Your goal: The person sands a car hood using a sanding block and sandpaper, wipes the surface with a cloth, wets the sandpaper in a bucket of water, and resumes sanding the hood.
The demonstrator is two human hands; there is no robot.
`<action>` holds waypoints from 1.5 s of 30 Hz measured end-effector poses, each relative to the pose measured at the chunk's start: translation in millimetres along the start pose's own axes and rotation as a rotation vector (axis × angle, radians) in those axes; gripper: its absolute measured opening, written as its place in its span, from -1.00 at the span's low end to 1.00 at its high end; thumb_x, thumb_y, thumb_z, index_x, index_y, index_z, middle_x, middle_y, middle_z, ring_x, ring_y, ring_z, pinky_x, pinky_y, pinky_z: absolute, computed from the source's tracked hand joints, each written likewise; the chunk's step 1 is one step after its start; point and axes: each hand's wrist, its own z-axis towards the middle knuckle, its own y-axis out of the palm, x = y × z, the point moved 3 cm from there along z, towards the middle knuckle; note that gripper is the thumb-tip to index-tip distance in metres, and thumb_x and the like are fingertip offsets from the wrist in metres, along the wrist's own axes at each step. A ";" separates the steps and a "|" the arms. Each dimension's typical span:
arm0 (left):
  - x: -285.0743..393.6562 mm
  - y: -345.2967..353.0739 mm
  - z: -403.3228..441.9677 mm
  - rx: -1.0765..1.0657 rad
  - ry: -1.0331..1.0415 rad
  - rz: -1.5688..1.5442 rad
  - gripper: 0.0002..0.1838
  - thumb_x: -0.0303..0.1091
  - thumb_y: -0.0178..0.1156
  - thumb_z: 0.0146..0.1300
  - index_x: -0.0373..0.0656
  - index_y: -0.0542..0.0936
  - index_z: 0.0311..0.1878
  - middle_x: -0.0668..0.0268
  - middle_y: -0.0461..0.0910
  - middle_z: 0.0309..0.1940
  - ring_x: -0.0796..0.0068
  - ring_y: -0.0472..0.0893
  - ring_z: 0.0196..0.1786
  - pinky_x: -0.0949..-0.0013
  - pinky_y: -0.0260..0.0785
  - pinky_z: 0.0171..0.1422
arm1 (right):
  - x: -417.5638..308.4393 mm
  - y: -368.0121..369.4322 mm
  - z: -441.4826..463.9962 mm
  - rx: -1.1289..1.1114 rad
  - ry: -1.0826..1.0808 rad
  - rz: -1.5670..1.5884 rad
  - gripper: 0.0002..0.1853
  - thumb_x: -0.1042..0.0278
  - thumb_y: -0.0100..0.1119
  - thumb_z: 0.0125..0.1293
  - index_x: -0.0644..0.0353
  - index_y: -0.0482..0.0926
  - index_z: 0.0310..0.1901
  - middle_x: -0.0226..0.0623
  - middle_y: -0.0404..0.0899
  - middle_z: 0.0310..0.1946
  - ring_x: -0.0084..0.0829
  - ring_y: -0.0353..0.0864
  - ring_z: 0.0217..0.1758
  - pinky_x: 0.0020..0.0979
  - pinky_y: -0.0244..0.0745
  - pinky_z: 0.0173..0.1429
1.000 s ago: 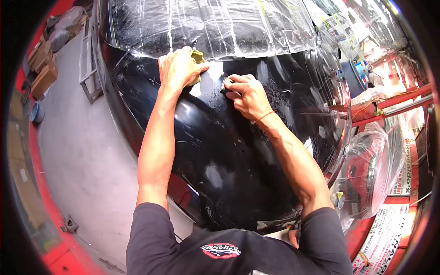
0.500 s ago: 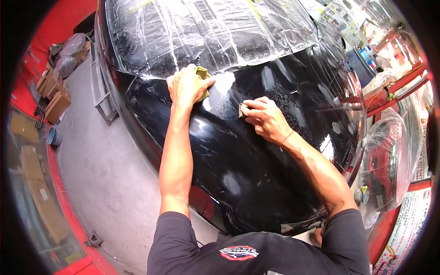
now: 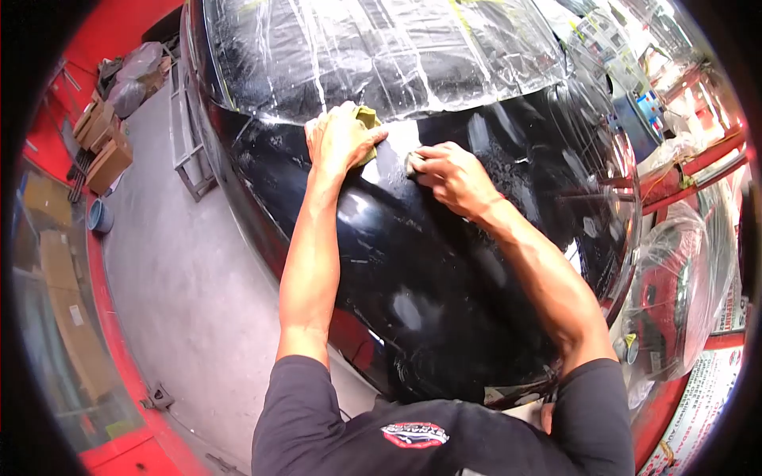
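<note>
A glossy black car hood (image 3: 444, 262) with whitish scuffs and smears fills the middle of the view. Near its upper edge, my left hand (image 3: 340, 141) is closed on a yellow-green cloth (image 3: 367, 136), which shows between thumb and fingers against the hood. To the right, my right hand (image 3: 456, 176) pinches a small greyish pad (image 3: 413, 164) against the hood, beside a bright reflection. Part of the pad is hidden by my fingers. Above both hands, streaked plastic sheeting (image 3: 381, 55) covers the windshield area.
A metal frame (image 3: 186, 151) stands on the grey floor left of the car. Farther left are cardboard boxes (image 3: 107, 163) and a blue bucket (image 3: 101, 216). On the right are red bars (image 3: 698, 170) and a plastic-wrapped red part (image 3: 667, 293).
Over the last half second, my right hand has moved up the hood with the pad, nearer the left hand. My left hand still holds the cloth near the hood's upper edge. The view has shifted slightly.
</note>
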 end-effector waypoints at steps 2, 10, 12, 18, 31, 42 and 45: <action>2.0 -1.0 4.6 -0.026 0.002 -0.015 -0.35 0.25 0.47 -0.05 -0.20 0.69 -0.18 0.00 0.75 -0.20 0.00 0.73 -0.03 0.04 0.48 0.15 | -10.2 -12.2 -31.2 -0.018 0.031 0.026 -0.59 0.59 0.36 0.03 0.14 0.71 0.00 -0.19 0.69 0.08 -0.04 0.63 0.07 -0.15 0.55 0.17; -1.8 3.2 5.1 0.021 0.030 0.001 -0.35 0.25 0.48 -0.07 -0.19 0.70 -0.16 0.03 0.75 -0.25 0.03 0.74 -0.05 0.06 0.50 0.11 | 1.0 -3.2 -14.7 -0.024 0.011 0.033 -0.60 0.56 0.35 -0.06 0.14 0.70 -0.08 -0.20 0.70 0.02 -0.01 0.61 0.01 -0.13 0.53 0.16; 1.2 2.0 4.1 0.026 0.015 0.000 -0.36 0.23 0.48 -0.05 -0.18 0.70 -0.14 0.04 0.76 -0.21 0.03 0.74 -0.06 0.06 0.49 0.10 | -25.4 -19.2 -26.5 0.032 0.043 0.077 -0.61 0.60 0.33 -0.05 0.13 0.68 -0.10 -0.22 0.69 -0.03 -0.03 0.59 -0.01 -0.13 0.52 0.13; -0.1 -1.4 5.7 0.008 0.017 -0.035 -0.36 0.23 0.47 -0.05 -0.19 0.70 -0.14 0.04 0.76 -0.20 0.02 0.73 -0.04 0.06 0.48 0.13 | -9.7 -5.0 7.4 -0.015 0.032 0.036 -0.63 0.59 0.29 -0.03 0.20 0.66 -0.09 -0.14 0.68 0.05 0.01 0.57 0.03 -0.13 0.48 0.15; 2.3 -1.3 4.4 -0.048 -0.016 -0.014 -0.34 0.27 0.45 -0.01 -0.15 0.70 -0.09 0.06 0.75 -0.13 0.07 0.71 0.04 0.05 0.45 0.18 | -11.2 -13.4 -33.1 -0.052 0.045 0.057 -0.61 0.57 0.39 0.01 0.13 0.72 -0.05 -0.19 0.71 0.03 -0.05 0.61 0.02 -0.10 0.55 0.12; -4.2 4.2 1.6 0.042 -0.007 -0.070 -0.37 0.22 0.46 -0.03 -0.16 0.70 -0.10 0.04 0.75 -0.16 0.02 0.70 0.01 0.04 0.39 0.22 | -21.0 -9.0 -12.8 -0.091 0.039 0.003 -0.53 0.57 0.38 -0.01 0.10 0.69 0.03 -0.20 0.69 0.06 -0.05 0.60 0.09 -0.16 0.52 0.21; -1.6 -0.5 2.8 -0.031 -0.040 -0.077 -0.39 0.20 0.46 -0.04 -0.16 0.70 -0.13 0.04 0.75 -0.15 0.04 0.71 0.02 0.04 0.39 0.21 | -11.6 6.9 23.9 -0.016 0.040 -0.020 -0.57 0.54 0.43 0.01 0.13 0.71 0.01 -0.17 0.70 0.05 -0.05 0.62 0.07 -0.15 0.53 0.19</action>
